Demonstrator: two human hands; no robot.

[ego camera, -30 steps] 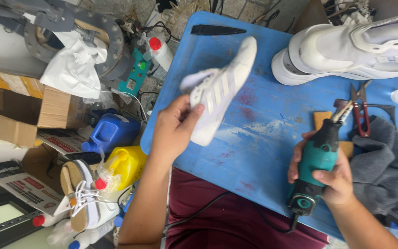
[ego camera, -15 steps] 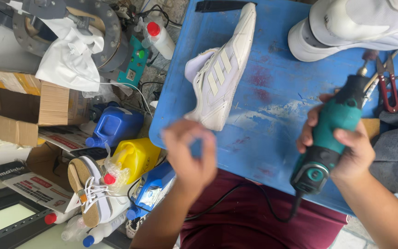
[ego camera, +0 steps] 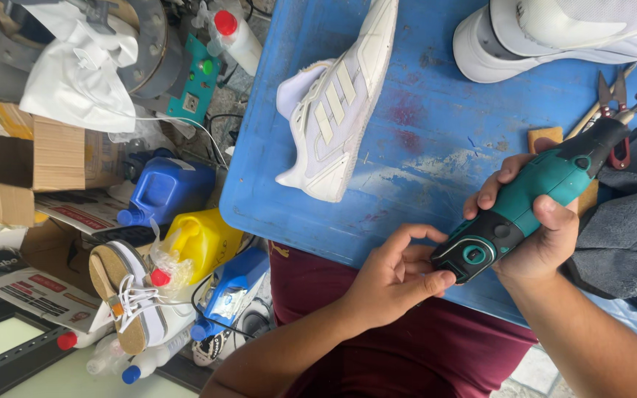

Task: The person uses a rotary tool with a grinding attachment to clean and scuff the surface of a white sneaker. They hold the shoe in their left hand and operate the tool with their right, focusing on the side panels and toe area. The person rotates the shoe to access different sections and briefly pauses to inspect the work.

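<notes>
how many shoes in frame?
3, maybe more hidden: a white striped sneaker on the blue table, a chunky white shoe top right, a cork-soled sneaker in the floor clutter.

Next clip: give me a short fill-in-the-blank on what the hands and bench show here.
1. The right hand grips a teal and black ____ tool.
2. The left hand touches the tool's ____ end.
3. The white sneaker lies on the ____ table.
4. Red-handled ____ lie beside the grey cloth.

Missing words: rotary; rear; blue; scissors
</notes>
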